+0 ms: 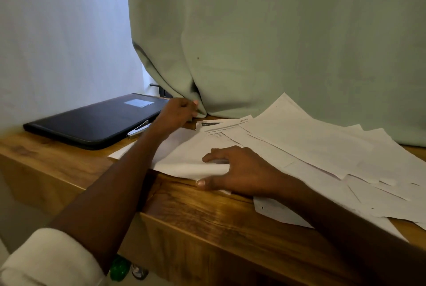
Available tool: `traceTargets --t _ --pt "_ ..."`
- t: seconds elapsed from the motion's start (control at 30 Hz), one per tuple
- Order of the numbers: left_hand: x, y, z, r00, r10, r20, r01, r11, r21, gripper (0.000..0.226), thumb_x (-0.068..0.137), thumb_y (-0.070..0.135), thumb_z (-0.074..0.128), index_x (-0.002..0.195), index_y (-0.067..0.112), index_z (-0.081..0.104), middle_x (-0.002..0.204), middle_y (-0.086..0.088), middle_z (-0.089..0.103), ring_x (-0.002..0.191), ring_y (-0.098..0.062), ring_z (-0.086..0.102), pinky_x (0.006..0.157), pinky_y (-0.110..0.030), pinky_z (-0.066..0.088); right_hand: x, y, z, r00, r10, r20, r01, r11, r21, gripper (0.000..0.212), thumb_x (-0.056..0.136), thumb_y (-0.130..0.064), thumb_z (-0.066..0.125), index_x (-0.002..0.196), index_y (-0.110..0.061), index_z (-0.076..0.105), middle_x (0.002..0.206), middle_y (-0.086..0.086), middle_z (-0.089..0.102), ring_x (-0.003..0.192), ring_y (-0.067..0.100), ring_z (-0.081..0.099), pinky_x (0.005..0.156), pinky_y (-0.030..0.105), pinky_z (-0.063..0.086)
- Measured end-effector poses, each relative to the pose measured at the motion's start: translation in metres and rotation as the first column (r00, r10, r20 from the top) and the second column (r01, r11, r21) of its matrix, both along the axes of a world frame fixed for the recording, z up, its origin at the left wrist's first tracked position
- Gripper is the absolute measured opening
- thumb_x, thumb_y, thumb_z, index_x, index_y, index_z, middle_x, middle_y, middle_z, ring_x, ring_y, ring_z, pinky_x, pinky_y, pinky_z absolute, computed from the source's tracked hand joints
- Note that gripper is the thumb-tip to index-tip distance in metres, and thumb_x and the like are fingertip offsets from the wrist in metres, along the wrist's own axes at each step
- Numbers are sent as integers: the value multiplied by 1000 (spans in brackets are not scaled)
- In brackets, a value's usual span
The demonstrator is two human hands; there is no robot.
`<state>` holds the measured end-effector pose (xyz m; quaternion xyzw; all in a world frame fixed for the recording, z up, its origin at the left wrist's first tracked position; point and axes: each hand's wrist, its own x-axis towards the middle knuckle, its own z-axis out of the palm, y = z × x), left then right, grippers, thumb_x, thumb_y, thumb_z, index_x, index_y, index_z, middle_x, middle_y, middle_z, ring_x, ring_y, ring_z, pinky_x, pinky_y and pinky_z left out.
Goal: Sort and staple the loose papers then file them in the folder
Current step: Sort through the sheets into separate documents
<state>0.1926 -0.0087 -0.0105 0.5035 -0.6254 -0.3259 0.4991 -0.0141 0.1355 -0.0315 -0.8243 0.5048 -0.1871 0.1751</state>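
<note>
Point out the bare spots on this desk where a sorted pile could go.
Bare wood shows along the desk's front edge, below the right hand, and at the front left corner before the black folder. The stapler beside the folder narrows that corner. Loose papers crowd the right side up to the curtain.

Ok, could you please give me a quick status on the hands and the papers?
Left hand pinching far corner of top sheet. Right hand curled on its near edge. Loose papers spread unstapled. Folder closed, stapler beside it. Curtain hangs against papers.
</note>
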Motion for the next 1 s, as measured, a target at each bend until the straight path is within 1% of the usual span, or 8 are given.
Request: traceTargets --t 0.17,0.27,0.4,0.43,0.53,0.67,0.8,1.0 --pt "27 12 28 908 -117 -401 134 991 16 44 101 49 56 121 10 66 116 -10 76 109 -25 73 102 -41 54 -23 -13 15 976 -57 208 93 982 -166 14 86 -30 80 100 -29 82 90 -8 78 81 5 70 78 32 60" --pt "49 24 39 642 -281 -714 299 948 -104 48 100 49 54 125 8 61 132 -16 67 125 -33 64 103 -44 54 -48 -19 31 867 -106 487 206 966 -157 19 84 -21 82 103 -24 80 93 -9 77 80 -2 70 71 17 54" --pt "65 27 41 137 -481 -866 319 849 -421 43 103 41 58 129 7 60 141 -16 60 139 -31 52 115 -49 42 -76 -26 46 346 -238 908 203 963 175 25 86 -21 80 109 -17 73 95 1 79 86 17 75 67 30 61" --pt "61 26 40 97 -484 -870 309 845 -436 41 103 40 58 127 7 61 141 -15 61 138 -30 54 115 -48 42 -83 -29 48 211 -278 937 153 956 250 28 87 -20 79 113 -15 71 98 3 79 89 20 76 71 35 63" --pt "37 23 36 376 -362 -853 273 923 -271 46 102 46 57 130 9 59 141 -14 62 132 -31 58 105 -43 52 -94 -36 46 -6 -388 922 -1 922 388 26 89 -22 76 113 -14 70 105 7 78 92 21 75 73 38 64" --pt "2 18 25 718 -371 -588 437 899 -34 78 90 64 58 141 7 53 139 -18 62 130 -33 60 111 -50 46 -92 -38 39 -44 -448 893 -60 893 446 19 90 -20 75 106 -12 70 97 10 79 92 24 72 67 39 64" --pt "-22 21 16 792 -444 -418 484 875 -12 53 95 48 63 134 12 61 129 -15 69 122 -32 65 106 -47 49 -91 -39 37 -39 -452 891 -63 891 449 13 92 -18 73 102 -11 69 90 10 79 87 26 73 68 45 64" --pt "-27 17 9 798 -437 -415 472 882 -20 46 94 23 66 136 5 59 132 -22 66 124 -40 63 105 -50 52 -94 -43 34 -39 -466 884 -51 884 464 16 90 -18 75 103 -11 69 98 13 78 94 29 72 72 48 63"
